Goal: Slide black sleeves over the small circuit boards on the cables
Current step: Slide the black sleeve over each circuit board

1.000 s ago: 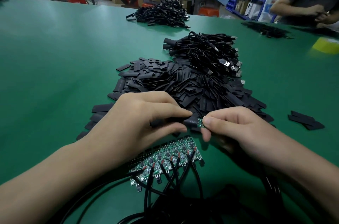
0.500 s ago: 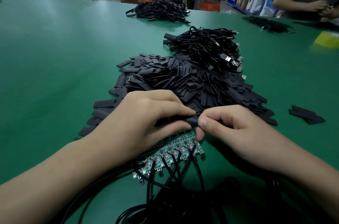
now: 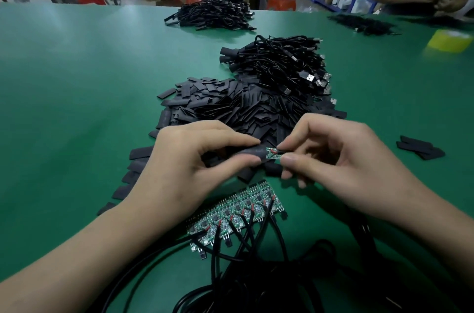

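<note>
The left hand (image 3: 195, 166) pinches one black sleeve (image 3: 252, 153) between thumb and forefinger. The right hand (image 3: 341, 166) pinches one small circuit board (image 3: 272, 153), whose end sits at the sleeve's mouth above the green table (image 3: 77, 97). Just below lies one row of boards (image 3: 236, 212) on cables, too tightly packed to count. Beyond are one sleeve heap (image 3: 230, 107) and three cable piles, the nearest (image 3: 282, 66) touching the heap.
</note>
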The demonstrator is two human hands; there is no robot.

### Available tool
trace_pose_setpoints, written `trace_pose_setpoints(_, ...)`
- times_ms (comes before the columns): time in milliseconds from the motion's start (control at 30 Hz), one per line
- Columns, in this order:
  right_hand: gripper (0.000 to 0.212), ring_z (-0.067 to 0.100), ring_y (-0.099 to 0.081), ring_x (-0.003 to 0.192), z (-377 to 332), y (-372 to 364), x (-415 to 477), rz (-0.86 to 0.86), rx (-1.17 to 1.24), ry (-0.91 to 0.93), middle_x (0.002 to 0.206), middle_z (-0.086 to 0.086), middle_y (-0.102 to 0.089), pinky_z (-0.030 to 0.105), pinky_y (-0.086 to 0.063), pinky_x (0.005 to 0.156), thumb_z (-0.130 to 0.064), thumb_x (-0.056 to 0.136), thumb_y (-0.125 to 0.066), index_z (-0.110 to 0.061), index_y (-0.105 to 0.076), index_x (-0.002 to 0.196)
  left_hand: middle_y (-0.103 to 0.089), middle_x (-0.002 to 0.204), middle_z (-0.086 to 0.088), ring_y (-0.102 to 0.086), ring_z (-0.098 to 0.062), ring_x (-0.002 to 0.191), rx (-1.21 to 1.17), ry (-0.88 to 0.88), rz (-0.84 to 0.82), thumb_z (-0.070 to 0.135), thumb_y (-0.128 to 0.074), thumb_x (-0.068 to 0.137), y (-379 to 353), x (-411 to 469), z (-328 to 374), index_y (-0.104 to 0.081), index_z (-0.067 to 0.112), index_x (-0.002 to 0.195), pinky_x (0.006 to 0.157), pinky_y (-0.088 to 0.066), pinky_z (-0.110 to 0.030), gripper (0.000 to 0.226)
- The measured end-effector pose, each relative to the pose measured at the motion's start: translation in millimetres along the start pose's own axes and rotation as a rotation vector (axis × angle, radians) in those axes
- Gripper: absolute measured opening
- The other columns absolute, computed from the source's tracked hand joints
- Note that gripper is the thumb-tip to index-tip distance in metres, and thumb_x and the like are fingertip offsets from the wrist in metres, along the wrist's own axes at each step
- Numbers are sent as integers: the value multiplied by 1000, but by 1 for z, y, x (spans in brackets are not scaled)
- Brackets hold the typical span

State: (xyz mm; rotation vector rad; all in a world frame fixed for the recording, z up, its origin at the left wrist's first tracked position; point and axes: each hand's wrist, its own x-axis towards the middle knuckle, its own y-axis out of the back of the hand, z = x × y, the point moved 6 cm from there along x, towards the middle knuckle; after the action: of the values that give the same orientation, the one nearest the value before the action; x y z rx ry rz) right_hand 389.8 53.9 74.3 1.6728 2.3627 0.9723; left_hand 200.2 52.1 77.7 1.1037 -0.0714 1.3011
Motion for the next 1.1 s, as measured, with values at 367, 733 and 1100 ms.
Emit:
trace_pose_setpoints(367, 7, 10, -73, 63, -15, 3, 2, 137, -122, 147, 79, -10, -76, 32, -59, 61, -19, 90, -76, -21, -70, 93, -74, 94, 14, -70, -1, 88, -70, 11, 84, 33, -76, 84, 3, -1, 0, -79, 22, 100, 78, -51, -15, 19)
trace_pose_setpoints(733, 3, -1, -71, 66, -19, -6, -3, 193, -304, 235, 70, -13, -72, 25, -56, 64, -18, 93, -73, -18, -72, 97, -75, 92, 12, -72, -5, 87, -183, 78, 46, 26, -78, 82, -2, -2, -5, -80, 19, 99, 77, -51, -15, 18)
trace_pose_setpoints(1100, 11, 6, -74, 68, -11, -14, -1, 161, -65, 18, 75, -12, -76, 22, -57, 69, -16, 96, -68, -20, -66, 86, -68, 96, 8, -67, -8, 87, -80, 120, 203, 25, -83, 79, 7, 0, -5, -79, 23, 104, 79, -45, -11, 26)
